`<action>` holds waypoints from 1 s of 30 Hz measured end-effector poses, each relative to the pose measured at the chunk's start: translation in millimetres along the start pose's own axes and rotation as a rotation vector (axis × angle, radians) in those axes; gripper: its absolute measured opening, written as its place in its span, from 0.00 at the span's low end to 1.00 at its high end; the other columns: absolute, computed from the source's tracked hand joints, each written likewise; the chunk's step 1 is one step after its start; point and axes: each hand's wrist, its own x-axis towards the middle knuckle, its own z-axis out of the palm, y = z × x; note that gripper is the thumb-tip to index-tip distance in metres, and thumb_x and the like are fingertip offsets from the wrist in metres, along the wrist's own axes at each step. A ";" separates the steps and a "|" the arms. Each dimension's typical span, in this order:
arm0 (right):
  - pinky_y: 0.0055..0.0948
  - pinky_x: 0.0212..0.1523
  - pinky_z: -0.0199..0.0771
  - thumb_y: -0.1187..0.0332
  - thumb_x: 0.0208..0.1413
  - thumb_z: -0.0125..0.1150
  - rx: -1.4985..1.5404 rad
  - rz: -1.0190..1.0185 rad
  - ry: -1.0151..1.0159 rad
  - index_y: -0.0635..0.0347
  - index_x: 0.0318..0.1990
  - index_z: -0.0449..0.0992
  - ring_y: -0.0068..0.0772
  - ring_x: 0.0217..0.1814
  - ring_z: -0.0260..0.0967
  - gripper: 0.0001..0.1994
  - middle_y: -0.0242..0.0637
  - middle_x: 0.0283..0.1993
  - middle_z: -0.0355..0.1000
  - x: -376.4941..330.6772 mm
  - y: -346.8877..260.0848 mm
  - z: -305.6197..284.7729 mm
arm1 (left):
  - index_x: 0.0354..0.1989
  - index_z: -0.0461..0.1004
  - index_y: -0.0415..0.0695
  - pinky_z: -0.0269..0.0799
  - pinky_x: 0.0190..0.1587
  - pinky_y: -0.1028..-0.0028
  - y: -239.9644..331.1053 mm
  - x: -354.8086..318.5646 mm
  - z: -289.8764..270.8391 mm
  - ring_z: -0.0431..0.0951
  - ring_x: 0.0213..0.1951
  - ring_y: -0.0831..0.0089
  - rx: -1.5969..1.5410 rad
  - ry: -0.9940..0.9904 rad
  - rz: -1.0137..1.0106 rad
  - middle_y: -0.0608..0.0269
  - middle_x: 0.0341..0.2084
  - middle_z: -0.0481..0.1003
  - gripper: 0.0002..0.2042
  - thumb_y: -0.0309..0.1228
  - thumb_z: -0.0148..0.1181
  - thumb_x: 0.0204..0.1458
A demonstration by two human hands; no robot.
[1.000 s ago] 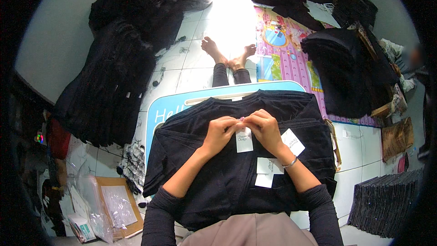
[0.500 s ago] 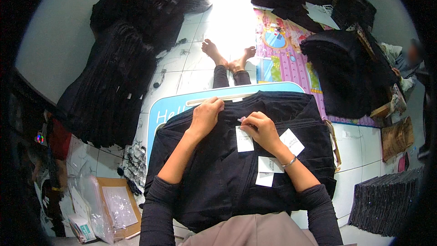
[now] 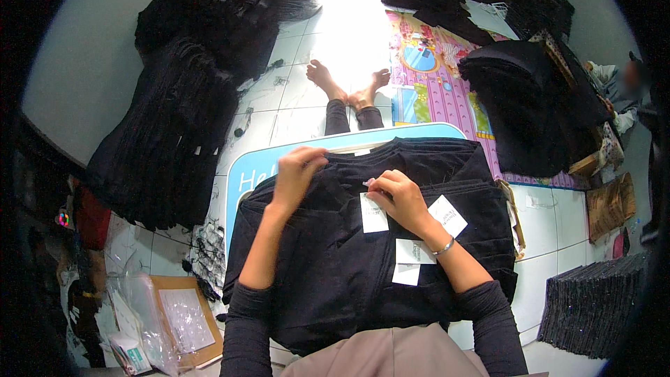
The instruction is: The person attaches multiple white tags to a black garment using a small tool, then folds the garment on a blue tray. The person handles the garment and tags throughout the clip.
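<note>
Black velvety garments (image 3: pixel 307 265) lie stacked on a light blue low table (image 3: pixel 251 162) over my lap. My left hand (image 3: pixel 299 173) is lifted above the far left part of the stack. Its thumb and fingertips are pinched together, and whatever may be between them is too small to make out. My right hand (image 3: pixel 398 194) pinches a small pale translucent piece (image 3: pixel 368 182) over the top garment. Just below its fingertips a white tag (image 3: pixel 374 213) lies against the cloth. More white tags (image 3: pixel 447 216) rest on the garment beside my right wrist.
Tall piles of black garments (image 3: pixel 157 132) stand at the left, with another black pile (image 3: pixel 516 108) at the right on a colourful mat (image 3: pixel 426 91). A stack of dark flat pieces (image 3: pixel 593 307) sits lower right. Plastic-covered cardboard (image 3: pixel 187 318) lies lower left. A person (image 3: pixel 631 91) is at the far right.
My left hand has lifted off the garment's edge and moved slightly left. My right hand stays almost in place, still pinching the small pale piece.
</note>
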 end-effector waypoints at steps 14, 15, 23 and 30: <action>0.34 0.38 0.73 0.71 0.48 0.64 -0.006 -0.029 0.015 0.59 0.31 0.76 0.38 0.36 0.70 0.05 0.35 0.32 0.71 -0.5 1.0 -1.0 | 0.35 0.73 0.37 0.71 0.34 0.68 -18.6 -10.4 27.8 0.77 0.31 0.64 0.117 -0.033 -0.001 0.55 0.27 0.74 0.04 0.24 0.52 0.56; 0.34 0.38 0.73 0.70 0.48 0.64 -0.021 -0.030 0.004 0.60 0.32 0.76 0.38 0.36 0.69 0.05 0.35 0.31 0.71 -0.6 1.2 -1.0 | 0.36 0.73 0.37 0.70 0.32 0.69 -21.4 -12.7 25.5 0.76 0.28 0.67 -0.007 0.012 -0.112 0.56 0.25 0.74 0.05 0.25 0.52 0.57; 0.34 0.38 0.73 0.70 0.48 0.64 -0.025 -0.035 0.015 0.60 0.33 0.77 0.38 0.36 0.69 0.06 0.35 0.31 0.71 -0.3 1.2 0.4 | 0.38 0.72 0.35 0.70 0.36 0.65 12.4 -27.7 37.1 0.74 0.30 0.62 0.168 0.131 -0.111 0.53 0.29 0.72 0.13 0.32 0.61 0.48; 0.34 0.37 0.73 0.70 0.48 0.65 -0.003 -0.012 0.030 0.60 0.32 0.77 0.38 0.36 0.70 0.05 0.36 0.31 0.71 -0.9 0.3 -0.1 | 0.39 0.70 0.33 0.73 0.44 0.63 21.2 -32.1 35.1 0.76 0.39 0.52 0.407 0.035 -0.149 0.48 0.35 0.74 0.14 0.18 0.55 0.41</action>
